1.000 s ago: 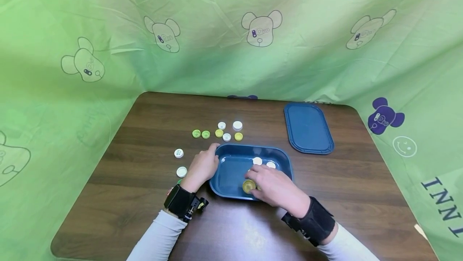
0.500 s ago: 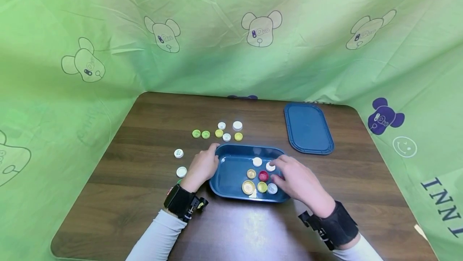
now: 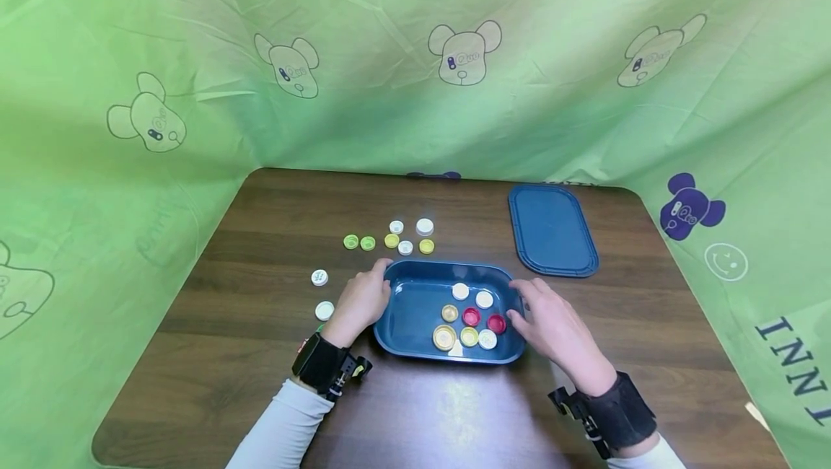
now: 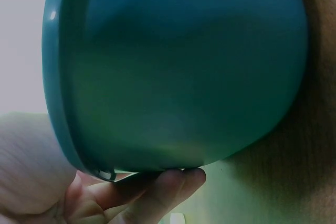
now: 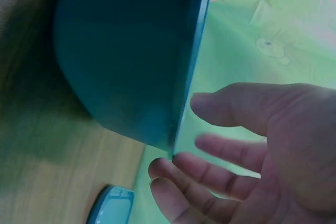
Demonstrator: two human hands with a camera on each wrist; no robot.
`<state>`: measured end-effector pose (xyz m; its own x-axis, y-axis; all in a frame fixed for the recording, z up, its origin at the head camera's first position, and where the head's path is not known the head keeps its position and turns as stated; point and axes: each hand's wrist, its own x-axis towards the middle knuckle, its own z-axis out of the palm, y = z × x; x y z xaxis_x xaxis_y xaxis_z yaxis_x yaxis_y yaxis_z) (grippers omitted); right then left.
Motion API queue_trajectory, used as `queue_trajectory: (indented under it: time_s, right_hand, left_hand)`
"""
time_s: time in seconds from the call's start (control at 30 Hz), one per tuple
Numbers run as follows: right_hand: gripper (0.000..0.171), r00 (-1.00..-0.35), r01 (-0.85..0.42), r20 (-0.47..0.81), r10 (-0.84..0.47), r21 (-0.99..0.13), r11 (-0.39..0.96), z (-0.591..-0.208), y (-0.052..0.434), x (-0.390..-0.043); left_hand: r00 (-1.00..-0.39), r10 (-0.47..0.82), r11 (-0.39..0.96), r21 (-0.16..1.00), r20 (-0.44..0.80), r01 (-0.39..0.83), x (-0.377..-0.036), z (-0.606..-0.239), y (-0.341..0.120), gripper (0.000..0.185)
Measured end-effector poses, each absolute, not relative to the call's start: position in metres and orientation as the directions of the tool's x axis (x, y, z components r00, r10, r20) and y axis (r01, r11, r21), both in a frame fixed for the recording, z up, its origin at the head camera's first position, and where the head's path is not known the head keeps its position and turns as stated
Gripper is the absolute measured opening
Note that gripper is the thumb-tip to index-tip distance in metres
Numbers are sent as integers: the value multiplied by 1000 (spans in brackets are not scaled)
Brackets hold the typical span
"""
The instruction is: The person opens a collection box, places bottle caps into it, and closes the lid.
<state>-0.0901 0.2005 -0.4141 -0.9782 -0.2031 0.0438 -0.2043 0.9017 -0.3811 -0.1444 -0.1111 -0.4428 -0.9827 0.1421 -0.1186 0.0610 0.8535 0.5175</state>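
Note:
A deep blue tray (image 3: 415,343) sits on the table with several bottle caps inside: white caps (image 3: 484,299), red caps (image 3: 496,323), a yellow-green cap (image 3: 469,337) and gold-toned caps (image 3: 444,338). My left hand (image 3: 361,299) grips the tray's left end, its fingers (image 4: 170,184) against the outer wall. At the right end, my right hand (image 3: 555,321) has its fingers loosely spread and holds nothing. Its thumb (image 5: 220,109) is right at the rim in the right wrist view, the other fingers beside the outer wall.
Behind the tray lie several loose caps, green (image 3: 367,243), yellow (image 3: 426,246) and white (image 3: 425,226). More white caps (image 3: 324,311) lie left of my left hand. A flat blue lid (image 3: 555,231) is at the back right. Green cloth (image 3: 389,115) hangs behind the table (image 3: 195,353).
My right hand has moved right, from over the caps to the tray's right end. The caps it covered now show, including a second red one. My left hand stays in place.

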Motion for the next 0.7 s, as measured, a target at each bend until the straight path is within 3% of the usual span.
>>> queue_trajectory:
  time_s: [0.33, 0.7]
  right_hand:
    - [72, -983, -83, -115, -143, -412, 907, -428, 199, -98]
    - [75, -981, -29, -161, -104, -412, 911, -442, 196, -99]
  left_hand:
    - [-985, 147, 847, 526, -95, 76, -143, -444, -111, 41]
    - [-985, 148, 843, 532, -90, 78, -143, -446, -111, 42]
